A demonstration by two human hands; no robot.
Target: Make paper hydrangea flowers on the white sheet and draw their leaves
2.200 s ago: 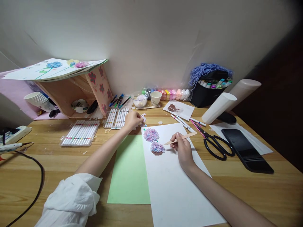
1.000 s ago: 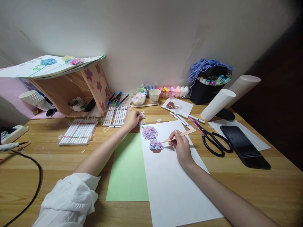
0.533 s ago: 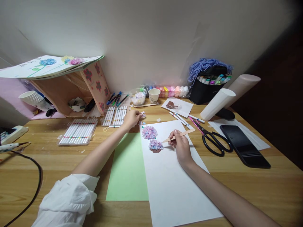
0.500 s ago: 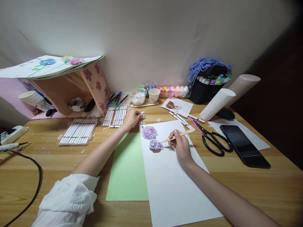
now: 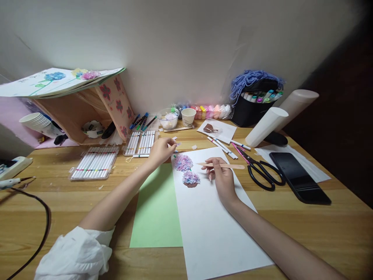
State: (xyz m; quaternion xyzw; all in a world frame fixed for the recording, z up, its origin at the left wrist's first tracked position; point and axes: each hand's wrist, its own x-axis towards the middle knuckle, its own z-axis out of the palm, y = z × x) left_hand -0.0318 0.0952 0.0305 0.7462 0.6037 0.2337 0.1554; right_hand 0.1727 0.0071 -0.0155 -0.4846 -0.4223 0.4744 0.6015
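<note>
A white sheet of paper (image 5: 210, 221) lies on the wooden table with two fluffy pink-and-blue paper flowers (image 5: 183, 162) at its far end. My right hand (image 5: 220, 177) rests on the sheet beside the nearer flower (image 5: 190, 178) and is closed on a flat wooden stick (image 5: 224, 166), which lies almost level, pointing left. My left hand (image 5: 161, 149) is at the sheet's far left corner, fingers pinched on a small paper scrap (image 5: 175, 144). A green sheet (image 5: 157, 210) lies left of the white one.
Black scissors (image 5: 262, 173), a black phone (image 5: 298, 177) and loose markers (image 5: 223, 147) lie to the right. Marker trays (image 5: 94, 163) sit to the left, a bowl (image 5: 168, 120) and paper cup (image 5: 188, 116) at the back. A cable (image 5: 37, 217) runs along the left edge.
My right hand has turned the wooden stick from slanting to nearly level and shifted slightly up the sheet. My left hand stays pinched at the sheet's corner, moved a little toward the flowers.
</note>
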